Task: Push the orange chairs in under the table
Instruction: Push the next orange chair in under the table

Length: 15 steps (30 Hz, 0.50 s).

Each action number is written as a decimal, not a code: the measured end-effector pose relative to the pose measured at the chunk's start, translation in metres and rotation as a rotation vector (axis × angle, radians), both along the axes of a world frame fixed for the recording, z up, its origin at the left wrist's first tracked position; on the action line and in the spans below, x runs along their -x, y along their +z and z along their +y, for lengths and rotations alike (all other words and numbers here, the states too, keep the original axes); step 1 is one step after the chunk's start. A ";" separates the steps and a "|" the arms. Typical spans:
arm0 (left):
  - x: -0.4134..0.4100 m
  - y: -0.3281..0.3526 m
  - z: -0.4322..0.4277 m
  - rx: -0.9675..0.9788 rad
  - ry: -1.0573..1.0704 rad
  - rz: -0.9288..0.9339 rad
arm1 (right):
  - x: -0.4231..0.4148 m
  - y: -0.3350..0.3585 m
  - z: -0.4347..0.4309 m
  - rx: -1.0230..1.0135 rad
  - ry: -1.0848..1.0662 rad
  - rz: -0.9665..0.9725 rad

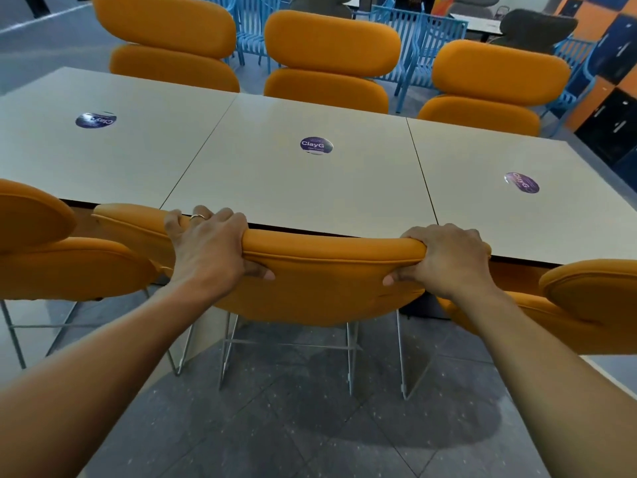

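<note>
Left grip: left hand (206, 246) holds the top edge of the middle orange chair (327, 288) backrest. Fingers are curled over the top, thumb on the rear face. Ring (197, 216) on one finger.
Right grip: right hand (448, 260) holds the same top edge further to 3 o'clock, with the same wrap, thumb underneath on the rear face.
Middle orange chair: dead ahead at 12 o'clock. The backrest sits right at the near edge of the surface (275, 181); can't tell if they touch. Metal legs (350, 357) stand on the grey tiled floor (275, 436), and the seat is hidden by the backrest.
Left orange chair (51, 263): at 9 o'clock, just beside the middle one, backrest close to the same near edge.
Right orange chair (593, 298): at 3 o'clock, just beside the middle one, backrest at the near edge.
Far orange chairs: three along the far side at 11 (165, 32), 12 (331, 43) and 1 o'clock (499, 74), backrests standing above the far edge.
Surface: three pale panels butted together, with a round purple sticker (316, 145) on the centre panel and one on each outer panel.
Background: blue slatted chairs (427, 39) behind the far row, orange and dark lockers (617, 63) at 2 o'clock.
</note>
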<state>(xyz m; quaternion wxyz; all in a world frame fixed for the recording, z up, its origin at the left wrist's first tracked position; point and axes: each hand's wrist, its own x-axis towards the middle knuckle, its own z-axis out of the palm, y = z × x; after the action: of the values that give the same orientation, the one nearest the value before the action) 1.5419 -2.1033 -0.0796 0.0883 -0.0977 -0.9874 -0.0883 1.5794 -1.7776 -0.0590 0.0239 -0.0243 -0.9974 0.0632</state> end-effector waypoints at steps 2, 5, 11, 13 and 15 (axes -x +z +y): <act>0.006 0.000 -0.003 0.001 -0.003 -0.002 | 0.002 0.000 -0.003 0.002 -0.007 0.008; 0.016 0.003 -0.012 0.007 0.007 -0.028 | 0.007 -0.005 -0.014 0.004 -0.019 0.023; 0.027 0.008 -0.022 0.000 0.051 -0.049 | 0.015 -0.011 -0.028 -0.044 -0.001 0.039; 0.024 0.007 -0.018 0.011 0.060 -0.050 | 0.015 -0.009 -0.023 -0.050 0.015 0.018; 0.020 0.007 -0.014 0.011 0.067 -0.046 | 0.014 -0.007 -0.019 -0.048 0.033 0.004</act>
<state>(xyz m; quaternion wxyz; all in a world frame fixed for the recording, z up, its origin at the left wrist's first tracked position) 1.5218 -2.1175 -0.0730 0.0681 -0.0628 -0.9923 -0.0822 1.5650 -1.7962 -0.0665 0.0253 -0.0069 -0.9989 0.0398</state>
